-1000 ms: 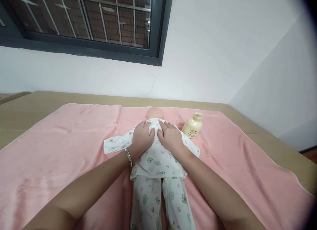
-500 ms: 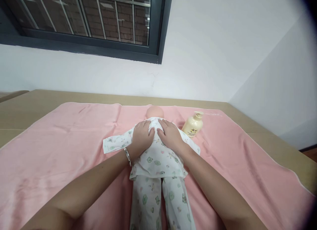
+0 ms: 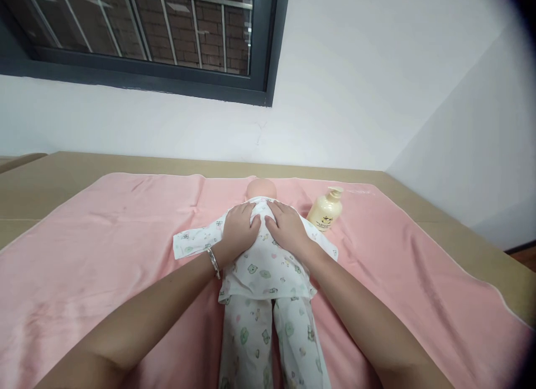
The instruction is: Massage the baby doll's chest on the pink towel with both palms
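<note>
A baby doll (image 3: 268,274) in white pajamas with green animal prints lies stretched out on a pink cloth (image 3: 138,216). Its bald head (image 3: 262,188) points away from me, and its sleeves spread to both sides. My left hand (image 3: 240,228) rests flat on the left upper part of the doll's top, fingers extended, a silver bangle at the wrist. On the right upper part lies my right hand (image 3: 288,227), also flat and open. The two thumbs are close together but apart over the middle. Neither hand grips anything.
A cream pump bottle (image 3: 325,210) stands on the cloth just beyond the doll's right sleeve. Under the cloth is a wooden table (image 3: 201,167) whose far edge meets a white wall (image 3: 343,99). A dark-framed window (image 3: 268,54) with bars is at upper left.
</note>
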Tool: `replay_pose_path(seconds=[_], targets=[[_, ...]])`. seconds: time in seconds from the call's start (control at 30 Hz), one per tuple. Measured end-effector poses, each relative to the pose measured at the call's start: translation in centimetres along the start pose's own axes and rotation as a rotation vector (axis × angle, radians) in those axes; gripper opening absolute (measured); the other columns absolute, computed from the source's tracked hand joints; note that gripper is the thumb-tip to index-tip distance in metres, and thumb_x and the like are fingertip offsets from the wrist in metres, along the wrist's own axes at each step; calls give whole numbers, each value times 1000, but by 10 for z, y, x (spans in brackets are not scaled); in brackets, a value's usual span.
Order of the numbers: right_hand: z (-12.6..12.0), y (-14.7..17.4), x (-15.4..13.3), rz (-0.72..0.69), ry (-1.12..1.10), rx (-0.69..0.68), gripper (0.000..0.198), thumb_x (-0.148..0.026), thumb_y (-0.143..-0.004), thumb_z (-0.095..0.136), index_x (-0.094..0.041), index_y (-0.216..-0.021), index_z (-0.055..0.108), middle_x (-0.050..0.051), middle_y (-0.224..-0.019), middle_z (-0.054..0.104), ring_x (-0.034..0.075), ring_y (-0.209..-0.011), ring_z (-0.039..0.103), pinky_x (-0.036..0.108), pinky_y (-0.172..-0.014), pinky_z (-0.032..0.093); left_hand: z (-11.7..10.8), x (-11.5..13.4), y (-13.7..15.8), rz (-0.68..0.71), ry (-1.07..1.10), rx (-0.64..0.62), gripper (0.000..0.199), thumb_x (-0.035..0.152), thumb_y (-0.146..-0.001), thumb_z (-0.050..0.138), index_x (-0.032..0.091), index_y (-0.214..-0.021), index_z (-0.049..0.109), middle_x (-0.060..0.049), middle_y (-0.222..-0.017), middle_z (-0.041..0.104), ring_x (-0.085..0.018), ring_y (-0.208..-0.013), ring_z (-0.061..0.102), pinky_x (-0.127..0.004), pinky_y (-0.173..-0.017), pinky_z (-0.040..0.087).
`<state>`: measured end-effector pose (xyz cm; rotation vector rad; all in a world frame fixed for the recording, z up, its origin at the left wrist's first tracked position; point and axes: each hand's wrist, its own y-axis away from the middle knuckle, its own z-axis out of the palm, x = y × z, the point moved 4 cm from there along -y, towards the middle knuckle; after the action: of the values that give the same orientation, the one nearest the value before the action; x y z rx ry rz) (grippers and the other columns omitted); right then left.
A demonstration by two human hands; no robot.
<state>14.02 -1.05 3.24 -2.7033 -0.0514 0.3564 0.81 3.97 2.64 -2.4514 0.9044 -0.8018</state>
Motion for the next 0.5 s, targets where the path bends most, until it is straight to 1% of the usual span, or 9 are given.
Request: replay_pose_path(seconds=[0.1,0.2,0.3,0.4,0.5], targets=[[0,0,0,-12,14,-3,46,-31,-95,40,-14,-138,47,14,-138,52,26,-127,47,42,-107,34,0,-1,0,4,9,2,27,23,-88,43,17,-107,60,-9,-109,67,-26,-102,60,-42,-92,47],[1,1,-1,-74,33,-6,48,-30,-97,36,-16,-142,43,13,-144,47,27,-130,44,43,-107,34,2,-2,0,12,18,10,29,23,-89,41,16,-111,60,-9,-113,66,-26,-105,59,-43,-95,46],[2,1,-1,-119,35,1,47,-29,-97,34,-17,-141,44,11,-146,45,26,-131,43,43,-106,35,4,-4,1,27,26,15,31,22,-89,41,16,-114,59,-10,-116,66,-26,-108,58,-43,-97,45],[2,0,-1,-121,29,35,45,-28,-96,36,-17,-138,48,11,-142,49,26,-129,46,43,-105,37,6,-3,1,60,31,24,32,21,-89,41,16,-117,58,-9,-120,65,-25,-113,57,-43,-100,43],[2,3,-2,-132,14,103,41,-28,-96,38,-17,-132,55,10,-135,56,24,-124,51,40,-105,38,5,-1,3,112,16,51,31,18,-89,41,16,-114,58,-9,-117,66,-24,-111,58,-42,-99,45]])
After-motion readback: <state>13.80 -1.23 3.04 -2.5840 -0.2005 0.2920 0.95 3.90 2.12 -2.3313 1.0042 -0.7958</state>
